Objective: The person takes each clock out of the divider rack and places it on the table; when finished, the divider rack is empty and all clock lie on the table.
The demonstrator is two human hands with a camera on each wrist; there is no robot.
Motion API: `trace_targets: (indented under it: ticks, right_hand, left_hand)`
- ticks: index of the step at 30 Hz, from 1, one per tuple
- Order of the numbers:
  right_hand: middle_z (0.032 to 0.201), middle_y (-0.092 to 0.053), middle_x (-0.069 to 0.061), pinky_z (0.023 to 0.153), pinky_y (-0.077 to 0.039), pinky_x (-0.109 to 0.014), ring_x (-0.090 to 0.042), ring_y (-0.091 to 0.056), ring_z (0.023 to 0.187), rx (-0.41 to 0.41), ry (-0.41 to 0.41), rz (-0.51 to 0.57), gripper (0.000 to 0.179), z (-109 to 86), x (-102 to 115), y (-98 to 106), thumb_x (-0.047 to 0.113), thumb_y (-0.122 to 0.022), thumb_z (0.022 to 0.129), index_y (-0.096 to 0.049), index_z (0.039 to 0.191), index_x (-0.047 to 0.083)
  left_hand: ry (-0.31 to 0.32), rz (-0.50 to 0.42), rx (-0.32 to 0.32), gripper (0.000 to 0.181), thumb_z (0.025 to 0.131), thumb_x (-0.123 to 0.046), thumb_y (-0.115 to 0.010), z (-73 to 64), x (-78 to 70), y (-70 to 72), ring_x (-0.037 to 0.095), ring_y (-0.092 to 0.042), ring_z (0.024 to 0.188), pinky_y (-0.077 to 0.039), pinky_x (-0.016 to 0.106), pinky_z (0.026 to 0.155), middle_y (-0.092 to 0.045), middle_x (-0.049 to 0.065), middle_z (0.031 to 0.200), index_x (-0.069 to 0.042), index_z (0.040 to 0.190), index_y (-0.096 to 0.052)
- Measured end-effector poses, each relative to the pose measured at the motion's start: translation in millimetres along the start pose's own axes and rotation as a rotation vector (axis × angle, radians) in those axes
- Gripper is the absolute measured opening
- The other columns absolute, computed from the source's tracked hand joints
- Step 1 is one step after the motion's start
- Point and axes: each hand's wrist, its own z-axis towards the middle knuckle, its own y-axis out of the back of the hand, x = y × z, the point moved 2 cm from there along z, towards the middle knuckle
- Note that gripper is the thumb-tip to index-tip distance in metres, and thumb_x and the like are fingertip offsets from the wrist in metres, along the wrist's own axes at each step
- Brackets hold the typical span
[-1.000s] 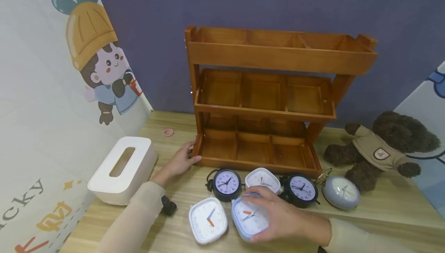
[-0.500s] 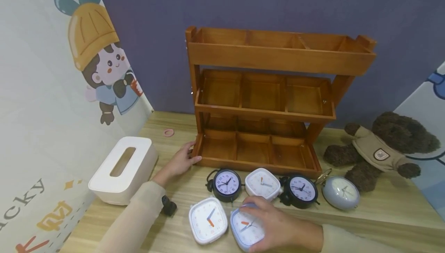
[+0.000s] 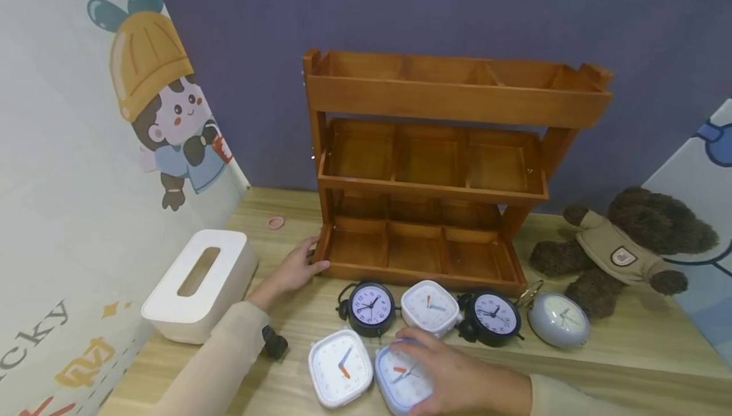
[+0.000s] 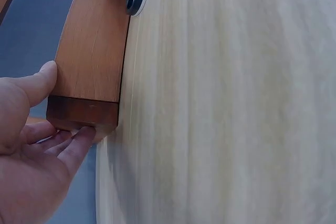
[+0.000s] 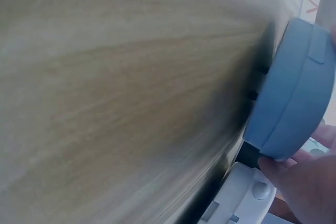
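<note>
My left hand (image 3: pixel 293 268) holds the left end of the wooden three-tier rack's (image 3: pixel 452 101) lowest tray. In the left wrist view, the thumb lies along one side of the tray end (image 4: pixel 92 51) and the fingers bend around its corner. My right hand (image 3: pixel 457 375) grips a blue square alarm clock (image 3: pixel 394 385) by its edges, its white face up. The right wrist view catches the blue back of this clock (image 5: pixel 291 93), with fingers on its rim. Immediately left of it lies a white square alarm clock (image 3: pixel 341 368).
Before the rack stand a black round clock (image 3: pixel 370 307), a white clock (image 3: pixel 431 307), another black clock (image 3: pixel 493 315) and a grey-blue oval clock (image 3: pixel 559 319). A teddy bear (image 3: pixel 623 244) lies right; a white tissue box (image 3: pixel 197 282) and a pink ring (image 3: pixel 276 222) are left.
My right hand has brought the blue alarm clock slightly toward me, uncovering the white clock behind it. My left hand stays at the rack. The head view has shifted a little.
</note>
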Motion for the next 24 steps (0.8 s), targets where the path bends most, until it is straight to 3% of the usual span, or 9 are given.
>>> trace_targets:
  ticks: [5,13,24]
  right_hand:
    - [0.144,-0.039,-0.008,0.096,-0.047,-0.046,-0.029,-0.046,0.124,0.021,0.019,-0.007,0.089,-0.9,0.9,0.5,0.056,-0.08,0.072,-0.045,0.144,0.017]
    - [0.142,-0.04,-0.012,0.097,-0.047,-0.049,-0.029,-0.045,0.125,-0.083,0.148,-0.094,0.093,-0.1,2.4,-0.4,0.05,-0.086,0.065,-0.046,0.141,0.013]
    - [0.149,-0.035,-0.017,0.097,-0.044,-0.055,-0.037,-0.037,0.133,-0.032,0.073,-0.098,0.093,1.3,1.9,5.1,0.055,-0.08,0.069,-0.042,0.144,0.017]
  left_hand:
    - [-0.006,0.018,0.002,0.066,0.094,-0.009,-0.066,-0.3,-2.2,1.8,0.046,-0.045,0.125,-0.043,0.05,0.101,-0.037,0.035,0.142,0.011,0.145,-0.029]
    - [-0.037,0.081,-0.001,0.065,0.093,-0.009,-0.066,-1.1,-8.9,3.3,0.047,-0.048,0.122,-0.043,0.051,0.1,-0.038,0.037,0.14,0.014,0.143,-0.031]
    - [-0.047,0.056,-0.002,0.06,0.096,-0.007,-0.062,1.1,-9.9,8.2,0.049,-0.044,0.125,-0.041,0.052,0.101,-0.036,0.037,0.141,0.014,0.143,-0.031]
